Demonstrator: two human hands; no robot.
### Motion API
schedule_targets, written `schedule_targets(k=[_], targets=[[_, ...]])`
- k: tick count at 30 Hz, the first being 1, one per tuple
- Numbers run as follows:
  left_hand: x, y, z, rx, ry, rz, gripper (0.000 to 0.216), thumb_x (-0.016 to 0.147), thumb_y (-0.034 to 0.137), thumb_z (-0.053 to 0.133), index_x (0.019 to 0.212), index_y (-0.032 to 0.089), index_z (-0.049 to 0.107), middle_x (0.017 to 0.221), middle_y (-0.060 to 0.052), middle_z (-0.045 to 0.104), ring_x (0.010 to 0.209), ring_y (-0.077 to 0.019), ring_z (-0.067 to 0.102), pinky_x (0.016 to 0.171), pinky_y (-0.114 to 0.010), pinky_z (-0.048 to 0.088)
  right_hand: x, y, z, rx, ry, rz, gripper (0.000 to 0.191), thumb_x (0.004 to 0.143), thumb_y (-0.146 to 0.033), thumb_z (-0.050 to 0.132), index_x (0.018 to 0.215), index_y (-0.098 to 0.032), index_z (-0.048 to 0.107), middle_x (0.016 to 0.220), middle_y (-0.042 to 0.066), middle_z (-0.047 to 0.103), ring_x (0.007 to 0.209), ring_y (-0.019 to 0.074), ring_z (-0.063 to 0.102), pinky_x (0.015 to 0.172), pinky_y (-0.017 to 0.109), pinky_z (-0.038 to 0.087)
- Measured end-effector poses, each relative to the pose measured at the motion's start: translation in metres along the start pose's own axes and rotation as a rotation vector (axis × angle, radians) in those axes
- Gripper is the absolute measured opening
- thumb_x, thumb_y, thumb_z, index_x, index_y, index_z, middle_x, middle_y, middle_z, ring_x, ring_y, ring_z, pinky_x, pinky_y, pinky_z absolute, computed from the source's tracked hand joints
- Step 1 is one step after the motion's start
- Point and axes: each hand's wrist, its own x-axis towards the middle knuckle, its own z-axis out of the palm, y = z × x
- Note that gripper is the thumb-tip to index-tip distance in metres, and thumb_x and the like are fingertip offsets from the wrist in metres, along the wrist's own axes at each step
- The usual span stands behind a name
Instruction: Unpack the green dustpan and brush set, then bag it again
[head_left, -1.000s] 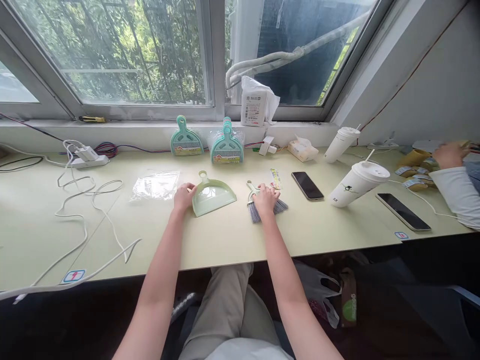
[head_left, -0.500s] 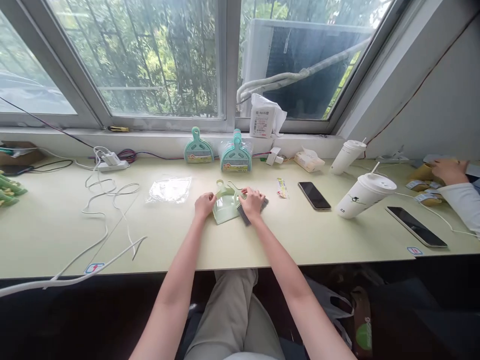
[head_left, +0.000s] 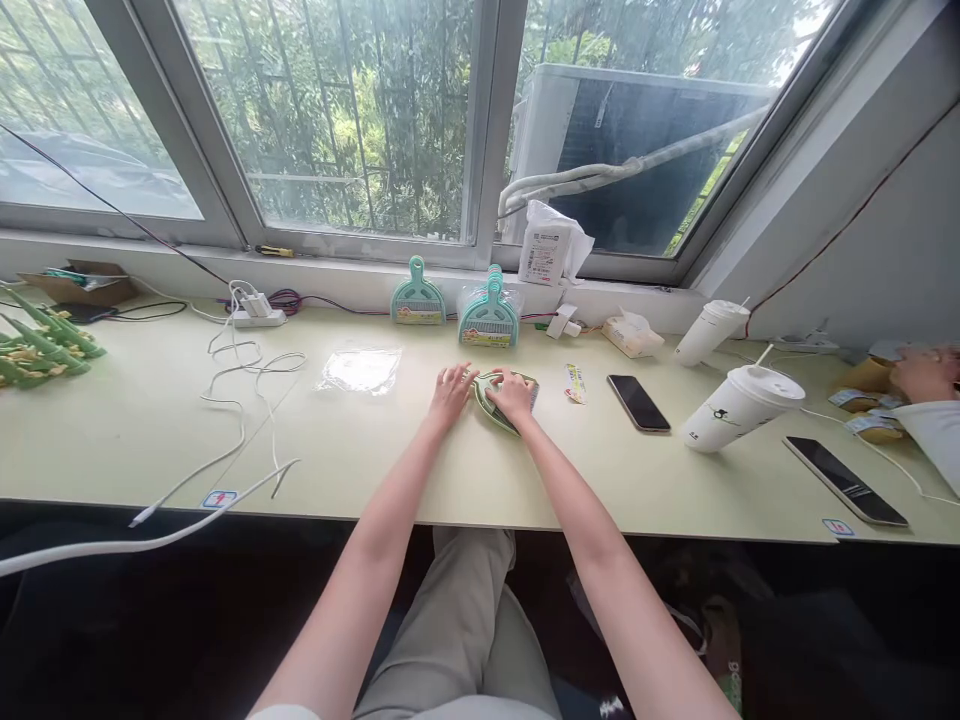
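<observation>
My left hand [head_left: 452, 390] and my right hand [head_left: 513, 394] rest side by side on a small pale green dustpan [head_left: 486, 398] that lies on the light table [head_left: 465, 470]. A little brush with grey bristles [head_left: 531, 391] sits on the dustpan under my right hand. My left fingers are spread over the dustpan's left edge. My right hand presses down on the brush. A clear plastic bag [head_left: 361, 369] lies to the left of my hands.
Two packed teal dustpan sets [head_left: 418, 301] [head_left: 490, 317] lean against the sill. White cables and a power strip [head_left: 257, 316] lie left. A paper label [head_left: 575, 382], two phones [head_left: 638, 402] [head_left: 844, 465] and two cups [head_left: 736, 407] [head_left: 710, 331] are right; another person's sleeve [head_left: 930, 428] is far right.
Both hands came together: the brush went from the table at the right onto the dustpan, and both now lie stacked under my hands. The view also shifted left.
</observation>
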Motion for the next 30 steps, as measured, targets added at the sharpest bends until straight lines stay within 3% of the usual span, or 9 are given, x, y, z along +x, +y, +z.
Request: schedule_targets(k=[3,6,8,13,18,22,27,30], targets=[[0.013,-0.008,0.003,0.123,-0.128,0.214,0.036,0.082,-0.001,0.04,0.107,0.015,0.06,0.111,-0.013,0.06,0.107,-0.0237,0.054,0.098,-0.039,0.034,0.002,0.001,-0.002,0.01,-0.035,-0.023,0.031,0.076,-0.029,0.06,0.107,-0.027,0.058,0.091,-0.001,0.071,0.099,0.0198,0.058,0.083,0.032,0.028],[0.022,-0.008,0.007,0.231,-0.213,0.331,0.032,0.08,-0.003,0.038,0.096,0.011,0.062,0.097,-0.015,0.062,0.093,-0.0247,0.058,0.082,-0.037,0.041,0.008,0.001,-0.002,-0.003,-0.067,-0.004,0.024,0.076,-0.028,0.061,0.1,-0.027,0.06,0.09,-0.002,0.071,0.093,0.0169,0.06,0.082,0.031,0.029],[0.025,-0.006,0.01,0.251,-0.219,0.374,0.033,0.082,-0.002,0.036,0.096,0.011,0.063,0.096,-0.017,0.062,0.091,-0.0258,0.059,0.081,-0.038,0.041,0.013,0.001,-0.001,-0.017,-0.1,0.027,0.024,0.074,-0.03,0.064,0.097,-0.026,0.06,0.089,-0.001,0.071,0.089,0.0162,0.061,0.081,0.03,0.03],[0.024,-0.002,0.018,0.171,-0.201,0.353,0.032,0.085,0.004,0.035,0.1,0.007,0.064,0.101,-0.022,0.063,0.098,-0.0302,0.06,0.095,-0.048,0.035,0.026,-0.003,0.0,-0.081,-0.149,0.061,0.027,0.07,-0.035,0.069,0.094,-0.024,0.061,0.088,0.003,0.071,0.085,0.0175,0.061,0.074,0.028,0.034],[0.022,-0.008,0.018,0.056,-0.204,0.275,0.034,0.082,0.003,0.038,0.105,0.003,0.062,0.108,-0.026,0.062,0.106,-0.0326,0.058,0.098,-0.051,0.034,0.03,-0.015,0.003,-0.095,-0.15,0.032,0.026,0.069,-0.032,0.071,0.09,-0.022,0.062,0.087,0.003,0.071,0.083,0.0164,0.062,0.071,0.026,0.034],[0.021,-0.015,0.012,0.168,-0.235,0.319,0.036,0.082,0.003,0.035,0.107,0.005,0.061,0.106,-0.023,0.063,0.106,-0.0308,0.057,0.097,-0.049,0.035,0.032,-0.019,0.002,-0.073,-0.166,0.001,0.021,0.069,-0.029,0.072,0.086,-0.023,0.062,0.087,0.0,0.071,0.083,0.0148,0.064,0.071,0.025,0.035],[0.019,-0.015,0.005,0.27,-0.187,0.337,0.034,0.085,0.003,0.033,0.104,0.007,0.061,0.107,-0.021,0.061,0.106,-0.0286,0.056,0.097,-0.047,0.036,0.036,-0.02,0.002,-0.037,-0.19,-0.043,0.019,0.069,-0.028,0.072,0.084,-0.024,0.062,0.087,-0.003,0.072,0.084,0.0141,0.064,0.067,0.023,0.034],[0.018,-0.013,0.002,0.342,-0.239,0.309,0.035,0.085,0.0,0.032,0.102,0.007,0.061,0.101,-0.019,0.061,0.099,-0.0265,0.059,0.094,-0.043,0.04,0.04,-0.022,0.005,-0.026,-0.21,-0.064,0.021,0.066,-0.025,0.074,0.083,-0.024,0.062,0.084,-0.004,0.072,0.082,0.0134,0.064,0.064,0.022,0.033]])
